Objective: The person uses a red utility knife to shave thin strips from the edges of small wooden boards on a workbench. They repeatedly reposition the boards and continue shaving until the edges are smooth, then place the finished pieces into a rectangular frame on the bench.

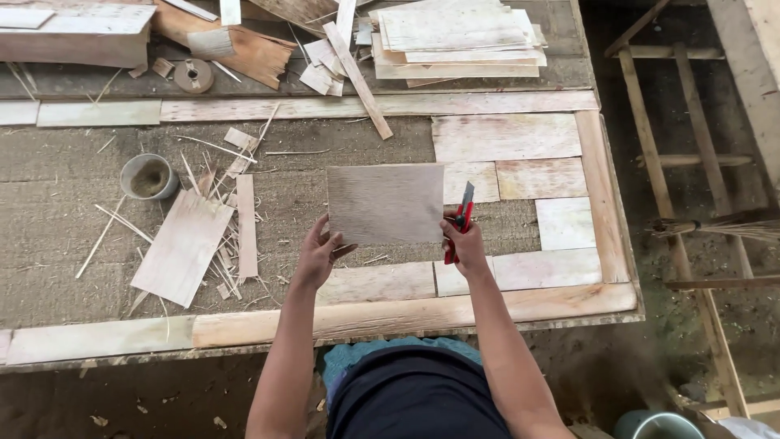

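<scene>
While both hands hold the veneer sheet [385, 203] up off the desk [65, 187], the grip splits: left hand [317, 254] pinches the lower left corner, fingers closed on the edge; right hand [465, 244] closes on the lower right corner and also holds a red utility knife [461, 223], blade up and clear of the sheet. Sheet is held roughly flat-on to the eyes, probably for a look at grain or size. Below it, pale veneer pieces [505, 136] lie edge to edge inside a wooden frame [603, 195], patchwork style. Left of that: a loose cut sheet [183, 248], splinters and offcuts, a small grey cup [149, 176]. A stack of sheets [455, 36] sits at the far edge.
</scene>
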